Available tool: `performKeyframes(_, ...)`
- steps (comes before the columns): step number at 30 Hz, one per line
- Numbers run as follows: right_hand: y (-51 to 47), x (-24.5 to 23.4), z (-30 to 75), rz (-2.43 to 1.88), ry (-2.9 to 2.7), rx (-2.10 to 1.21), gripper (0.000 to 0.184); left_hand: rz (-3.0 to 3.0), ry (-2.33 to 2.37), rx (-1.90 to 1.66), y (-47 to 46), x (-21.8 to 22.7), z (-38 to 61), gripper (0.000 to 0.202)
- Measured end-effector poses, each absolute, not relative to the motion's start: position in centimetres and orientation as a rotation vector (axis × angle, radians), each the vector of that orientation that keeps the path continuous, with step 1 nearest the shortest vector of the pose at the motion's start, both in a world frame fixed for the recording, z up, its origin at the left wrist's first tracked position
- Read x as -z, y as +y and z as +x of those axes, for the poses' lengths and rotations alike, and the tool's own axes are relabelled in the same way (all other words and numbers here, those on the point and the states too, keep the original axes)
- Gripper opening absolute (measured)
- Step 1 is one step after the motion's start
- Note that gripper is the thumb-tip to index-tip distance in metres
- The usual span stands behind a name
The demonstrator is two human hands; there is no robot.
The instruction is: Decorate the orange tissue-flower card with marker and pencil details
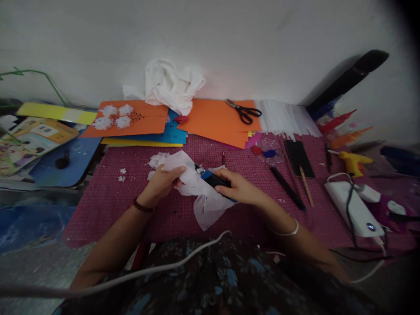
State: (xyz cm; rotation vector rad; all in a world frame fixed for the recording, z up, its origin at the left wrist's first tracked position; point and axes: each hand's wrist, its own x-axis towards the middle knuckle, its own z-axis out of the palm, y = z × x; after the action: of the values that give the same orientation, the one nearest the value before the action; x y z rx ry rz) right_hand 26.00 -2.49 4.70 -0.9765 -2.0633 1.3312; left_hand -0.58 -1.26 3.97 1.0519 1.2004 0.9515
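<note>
My left hand [164, 181] pinches a piece of thin white tissue paper [188, 175] between thumb and fingers. Wrapped in my right hand [236, 188] is a blue-and-black stapler [215, 180], its front end against the paper. More white tissue [210, 210] hangs below the tool, over the table's near side. Behind my left fingers lie crumpled paper scraps [159, 159]. The fingertips under the paper are hidden.
Black scissors [244, 111] lie on orange paper [216, 120] at the back. A paper-flower card [131, 118] and bunched white tissue [172, 83] are at back left. To the right are a phone [298, 157], a black pen [287, 188], a pencil [306, 186], a yellow glue gun [354, 162] and a white power strip [354, 210].
</note>
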Motion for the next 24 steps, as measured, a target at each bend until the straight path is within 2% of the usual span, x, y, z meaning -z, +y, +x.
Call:
performKeyframes(5, -2.33, -4.66, 26.57, -0.998, -2.046, -1.368, 0.031, 1.071, 1.242, -0.970, -0.97, -4.34, -1.13, 0.028)
performKeyframes(11, -2.32, -4.87, 26.08, -0.983, -2.129, -1.315, 0.023, 1.109, 1.232, -0.937, -1.12, -3.89, -0.91, 0.035)
performKeyframes(19, -2.37, -4.41, 25.88, -0.935, -2.044, -1.392, 0.030, 1.183, 1.186, -0.764, -1.60, -3.90, -0.45, 0.030)
performKeyframes(24, -2.46, -4.50, 25.82, -0.941, -2.006, -1.412, 0.030, 1.164, 1.139, -0.729, -1.77, -4.03, -0.37, 0.038)
